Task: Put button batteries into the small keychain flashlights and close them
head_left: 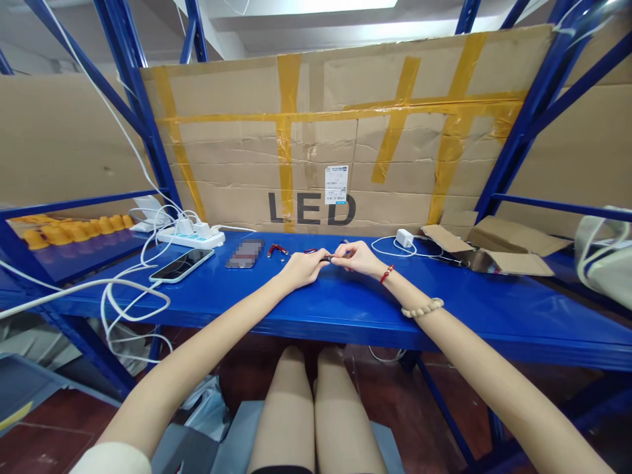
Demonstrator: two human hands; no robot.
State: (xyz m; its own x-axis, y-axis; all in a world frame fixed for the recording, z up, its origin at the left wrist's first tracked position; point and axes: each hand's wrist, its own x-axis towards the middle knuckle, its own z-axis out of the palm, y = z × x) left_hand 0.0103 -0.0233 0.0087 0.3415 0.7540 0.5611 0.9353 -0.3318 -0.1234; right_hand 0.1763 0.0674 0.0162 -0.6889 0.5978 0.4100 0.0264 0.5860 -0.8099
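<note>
Over the middle of the blue shelf (pixel 316 309), my left hand (pixel 305 268) and my right hand (pixel 360 258) meet fingertip to fingertip. Between them is a small, dark, thin piece (pixel 326 259), mostly covered by the fingers; its kind cannot be made out. Both hands are closed, pinching it from either side. Left of my left hand lies a small red-handled tool (pixel 277 250), bent into an open angle. Another small red item (pixel 310 250) shows just behind the left fingers. A tiny bit of something (pixel 282 259) rests near the tool.
At left are a white phone (pixel 182 266), a second phone (pixel 245 253), a white power strip (pixel 190 236) and tangled white cables (pixel 123 283). To the right lie a white charger (pixel 405 237) and an opened cardboard box (pixel 513 247). A large taped carton (pixel 237 158) stands behind.
</note>
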